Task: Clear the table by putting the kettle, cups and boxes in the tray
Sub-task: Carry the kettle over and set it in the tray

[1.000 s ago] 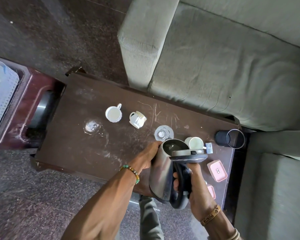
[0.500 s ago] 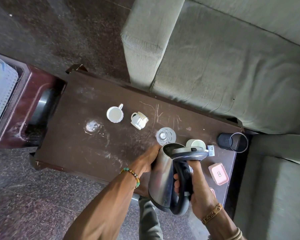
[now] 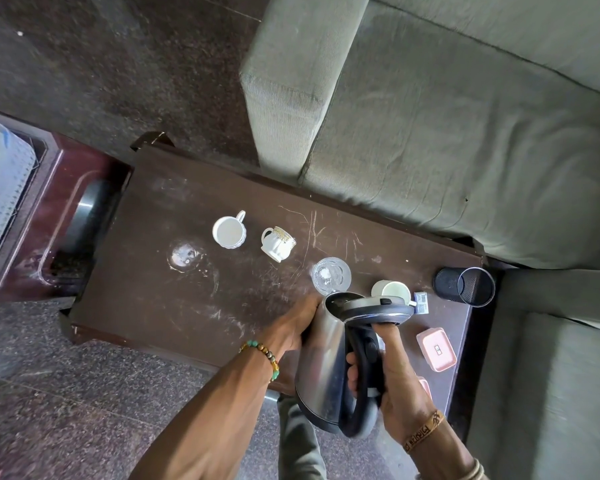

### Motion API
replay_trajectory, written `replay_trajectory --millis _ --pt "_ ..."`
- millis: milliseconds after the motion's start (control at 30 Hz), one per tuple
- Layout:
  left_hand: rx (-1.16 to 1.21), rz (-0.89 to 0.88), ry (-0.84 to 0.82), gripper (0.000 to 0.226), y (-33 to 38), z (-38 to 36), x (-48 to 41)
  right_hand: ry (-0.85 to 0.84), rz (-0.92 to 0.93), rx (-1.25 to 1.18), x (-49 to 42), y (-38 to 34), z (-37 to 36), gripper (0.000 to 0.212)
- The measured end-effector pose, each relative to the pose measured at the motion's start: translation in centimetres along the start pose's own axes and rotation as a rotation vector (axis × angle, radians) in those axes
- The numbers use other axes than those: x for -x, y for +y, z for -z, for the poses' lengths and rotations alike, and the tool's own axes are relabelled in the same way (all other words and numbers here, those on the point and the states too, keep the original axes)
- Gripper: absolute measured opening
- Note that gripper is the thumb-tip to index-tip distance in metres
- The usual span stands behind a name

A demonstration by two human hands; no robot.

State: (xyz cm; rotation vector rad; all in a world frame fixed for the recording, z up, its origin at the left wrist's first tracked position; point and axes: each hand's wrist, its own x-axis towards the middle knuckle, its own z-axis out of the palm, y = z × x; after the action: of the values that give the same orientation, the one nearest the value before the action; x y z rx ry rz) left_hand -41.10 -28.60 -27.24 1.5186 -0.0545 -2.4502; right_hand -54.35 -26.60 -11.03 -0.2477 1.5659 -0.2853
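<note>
Kettle: steel kettle (image 3: 321, 368) held tilted above the near edge of the worktop (image 3: 146, 271), off its surface, with its black handle toward the camera.
Right grip: the right grip (image 3: 397, 382) is wrapped round the kettle's black handle, thumb up under the lid.
Left grip: the left grip (image 3: 293, 327) lies against the kettle's steel side below the spout. Its fingers are hidden behind the body, so I cannot tell whether they curl round it.
Cups: 1 white cup (image 3: 228, 232) upright, 1 patterned cup (image 3: 278, 243) on its side just beside it, and 1 cream cup (image 3: 392, 292) partly behind the kettle lid.
Glass: a clear glass (image 3: 330, 276) stands between the patterned cup and the kettle.
Boxes: a small blue-white box (image 3: 421, 302) lies beside the cream cup and a pink box (image 3: 435, 348) lies near the right end.
Tray: the maroon tray (image 3: 66, 188) sits off the worktop's left end, well apart from the kettle.
Other: a black mesh holder (image 3: 465, 285) lies on its side at the far right corner.
</note>
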Motion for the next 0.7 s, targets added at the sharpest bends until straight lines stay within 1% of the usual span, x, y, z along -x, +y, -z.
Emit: replay_trajectory --millis 100,233,300,400,433,533,633,700 --pt "0.000 -0.006 -0.003 0.045 -0.1 -0.2 0.3 -0.014 -0.003 0.015 0.1 0.0 0.0 0.074" --pt "0.021 -0.012 -0.012 0.041 -0.2 -0.3 0.6 -0.018 -0.013 0.016 0.2 0.0 0.0 0.079" --pt "0.019 -0.008 -0.025 0.044 -0.3 -0.3 0.8 -0.017 -0.008 0.009 0.4 -0.1 -0.1 0.080" --pt "0.025 0.008 -0.037 0.057 -0.4 -0.4 1.2 -0.008 -0.005 0.011 0.6 0.0 -0.1 0.093" --pt "0.029 0.010 -0.038 0.058 -0.4 -0.5 1.3 -0.006 -0.003 0.012 0.7 0.0 -0.1 0.095" --pt "0.020 0.004 -0.028 0.053 -0.5 -0.5 1.6 -0.004 0.010 0.014 1.1 0.0 -0.1 0.096" --pt "-0.012 0.007 -0.013 0.040 -0.6 -0.7 2.1 -0.020 0.018 0.027 1.8 -0.1 0.0 0.093" --pt "-0.020 0.005 -0.016 0.037 -0.6 -0.8 2.6 -0.027 0.020 0.031 2.2 -0.1 0.1 0.092"
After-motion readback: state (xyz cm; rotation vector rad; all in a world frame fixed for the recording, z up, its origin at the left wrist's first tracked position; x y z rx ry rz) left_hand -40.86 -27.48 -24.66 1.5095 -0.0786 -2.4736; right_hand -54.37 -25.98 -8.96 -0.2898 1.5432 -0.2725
